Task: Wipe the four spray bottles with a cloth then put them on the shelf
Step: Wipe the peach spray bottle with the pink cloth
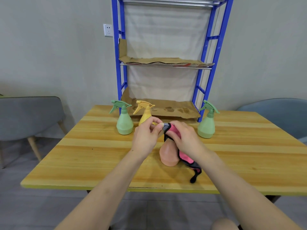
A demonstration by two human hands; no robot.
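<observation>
The pink bottle (168, 156) is standing mid-table (99, 155). The left hand (146, 138) is pinching its nozzle with thumb and forefinger. The right hand (186, 140) is curling its fingers around the cloth (186, 159) over the bottle's head. A green bottle (124, 124), a yellow bottle (146, 114) and a second green bottle (206, 126) are standing by the shelf (214, 47).

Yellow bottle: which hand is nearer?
Left. The left hand is directly in front of the yellow bottle, covering its base; the right hand is further right, holding the cloth on the pink bottle.
</observation>
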